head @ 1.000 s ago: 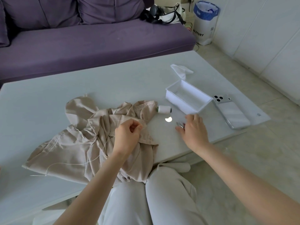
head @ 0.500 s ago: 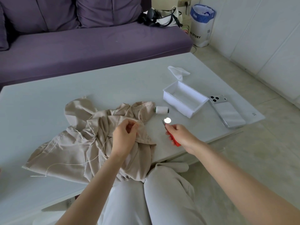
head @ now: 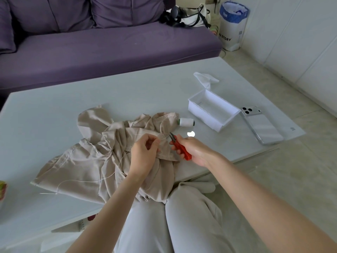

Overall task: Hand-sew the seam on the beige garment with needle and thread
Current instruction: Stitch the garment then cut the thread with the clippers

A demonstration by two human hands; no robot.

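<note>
Our left hand (head: 144,154) was curled, thumb and forefinger pinching a fold of the beige garment (head: 87,161) at its stitched edge; whether a needle sat in that pinch we could not tell. Just to its right, our right hand (head: 193,150) was closed around the red snips (head: 179,148), whose dark blades pointed up and toward the left hand, their tips close to the seam. A fine thread (head: 82,181) trailed from under the left hand down and away to the left across the cloth.

The garment lay crumpled under and to the left of both hands, its near edge hanging off the table (head: 54,110) onto our lap. Just beyond the right hand sat a white spool (head: 186,122), touching the garment's far edge. Farther out to the right stood an open white box (head: 213,108), and beside it a phone (head: 262,127) lying face down. Well beyond both hands stretched a purple sofa (head: 109,44), with a paper bag (head: 232,26) on the floor at its right end.
</note>
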